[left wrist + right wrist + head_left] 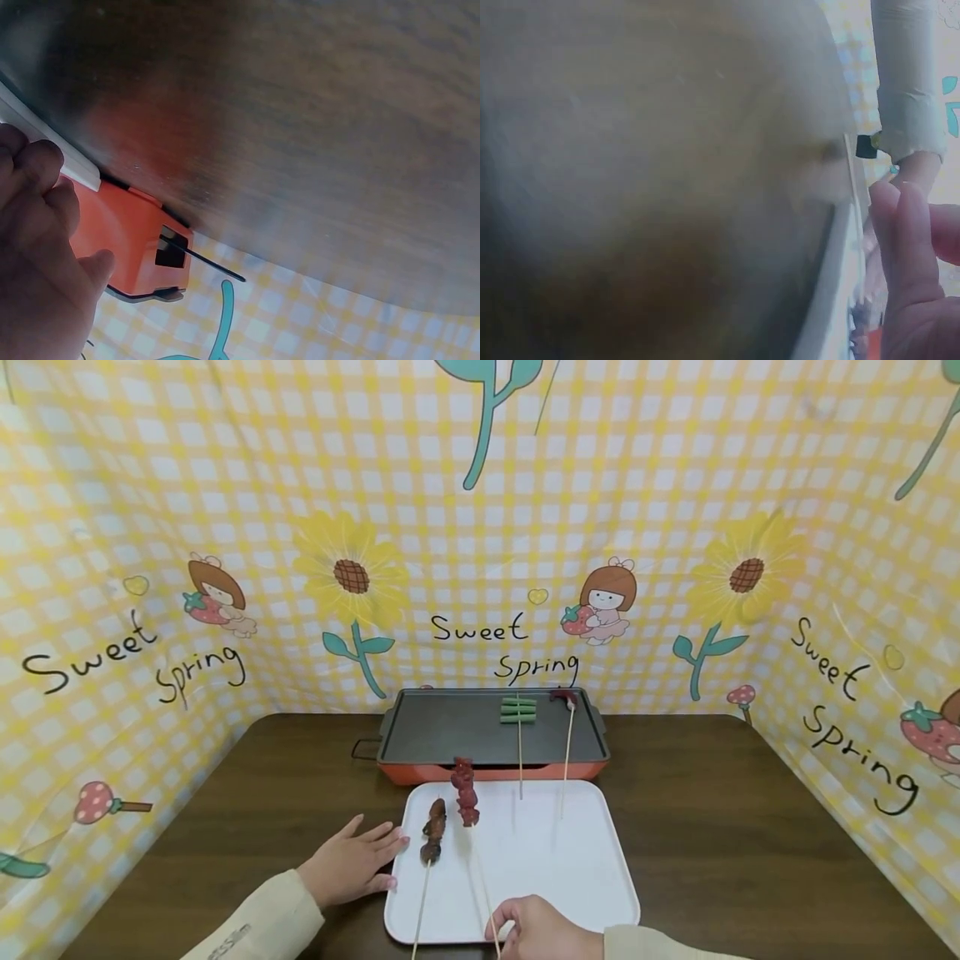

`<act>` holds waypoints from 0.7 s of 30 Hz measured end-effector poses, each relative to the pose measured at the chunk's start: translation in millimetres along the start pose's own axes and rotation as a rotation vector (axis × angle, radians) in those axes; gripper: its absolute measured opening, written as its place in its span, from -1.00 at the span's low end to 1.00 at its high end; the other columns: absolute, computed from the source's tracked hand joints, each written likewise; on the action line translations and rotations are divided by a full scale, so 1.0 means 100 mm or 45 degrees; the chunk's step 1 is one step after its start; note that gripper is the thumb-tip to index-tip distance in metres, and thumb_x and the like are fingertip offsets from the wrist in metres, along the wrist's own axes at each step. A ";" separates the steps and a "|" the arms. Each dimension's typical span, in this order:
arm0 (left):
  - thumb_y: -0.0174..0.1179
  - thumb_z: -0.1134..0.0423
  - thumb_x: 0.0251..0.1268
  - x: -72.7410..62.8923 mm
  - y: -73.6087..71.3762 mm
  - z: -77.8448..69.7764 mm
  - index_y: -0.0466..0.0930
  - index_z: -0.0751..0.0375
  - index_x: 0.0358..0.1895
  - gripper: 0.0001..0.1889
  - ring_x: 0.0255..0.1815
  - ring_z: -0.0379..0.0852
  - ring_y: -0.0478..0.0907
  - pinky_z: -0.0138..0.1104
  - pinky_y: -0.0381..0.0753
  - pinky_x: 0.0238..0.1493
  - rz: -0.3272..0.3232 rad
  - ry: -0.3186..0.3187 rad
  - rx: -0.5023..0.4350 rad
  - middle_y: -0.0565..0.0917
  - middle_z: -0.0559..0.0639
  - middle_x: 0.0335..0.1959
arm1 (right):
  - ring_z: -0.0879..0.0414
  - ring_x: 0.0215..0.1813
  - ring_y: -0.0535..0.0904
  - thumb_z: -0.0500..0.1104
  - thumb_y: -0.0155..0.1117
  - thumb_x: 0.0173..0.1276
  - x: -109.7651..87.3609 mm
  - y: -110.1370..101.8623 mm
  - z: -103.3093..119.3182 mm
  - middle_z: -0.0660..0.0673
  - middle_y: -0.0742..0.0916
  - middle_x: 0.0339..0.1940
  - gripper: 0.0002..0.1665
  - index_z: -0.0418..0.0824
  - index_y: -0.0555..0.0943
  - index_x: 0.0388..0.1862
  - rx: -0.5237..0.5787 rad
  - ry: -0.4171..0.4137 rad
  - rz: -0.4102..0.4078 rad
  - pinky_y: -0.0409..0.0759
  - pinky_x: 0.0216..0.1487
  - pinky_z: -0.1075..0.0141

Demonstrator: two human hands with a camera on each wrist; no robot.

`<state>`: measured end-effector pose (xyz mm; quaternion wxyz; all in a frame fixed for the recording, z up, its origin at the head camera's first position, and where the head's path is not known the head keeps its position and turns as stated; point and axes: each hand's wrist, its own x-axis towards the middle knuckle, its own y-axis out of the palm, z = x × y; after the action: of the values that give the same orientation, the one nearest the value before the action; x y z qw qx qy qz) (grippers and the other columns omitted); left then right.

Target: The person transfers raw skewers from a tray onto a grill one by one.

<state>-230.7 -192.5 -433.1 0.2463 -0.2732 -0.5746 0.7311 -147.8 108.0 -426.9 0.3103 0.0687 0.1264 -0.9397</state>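
In the head view my right hand (546, 931) pinches the stick of a red meat skewer (466, 793) by its near end. The red pieces hang over the far left part of a white tray (558, 868). A brown meat skewer (433, 832) lies along the tray's left side, its stick crossing the front edge. With fingers stretched out, my left hand (351, 862) touches the tray's left rim. The left wrist view shows the left hand (37, 247) beside the tray's corner (81, 166). Bent fingers of the right hand (911, 262) appear in the right wrist view.
Behind the tray stands an orange electric griddle (435, 727) with a dark plate. On its right side lie a green vegetable skewer (518, 712) and a dark red skewer (567, 699), their sticks reaching over the tray. A checked cloth (480, 543) encloses the brown table (750, 843).
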 end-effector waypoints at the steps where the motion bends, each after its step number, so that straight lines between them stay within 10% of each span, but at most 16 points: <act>1: -0.01 -0.20 0.32 0.00 -0.01 0.00 0.46 0.13 0.31 -0.37 0.34 -0.03 0.35 0.13 0.24 0.24 -0.003 0.002 0.001 0.50 0.01 0.28 | 0.33 -0.66 0.36 -0.61 0.09 -0.06 0.00 -0.01 0.03 -0.02 0.57 -0.72 -0.73 -0.37 0.59 -0.40 -0.010 0.005 -0.009 0.27 -0.56 0.50; 21: -0.02 -0.23 0.31 0.01 -0.06 -0.02 0.46 0.11 0.31 -0.35 0.35 -0.06 0.34 0.11 0.24 0.25 0.032 -0.016 0.002 0.50 -0.01 0.28 | 0.18 -0.66 0.58 -0.59 0.24 -0.03 0.42 -0.23 0.27 -0.11 0.63 -0.72 -0.69 -0.43 0.51 -0.25 0.026 -0.020 -0.270 0.64 -0.56 0.27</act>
<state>-230.2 -188.9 -427.6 0.2336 -0.2756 -0.5720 0.7364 -196.3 94.9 -404.9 0.2092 0.0509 0.1211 -0.9690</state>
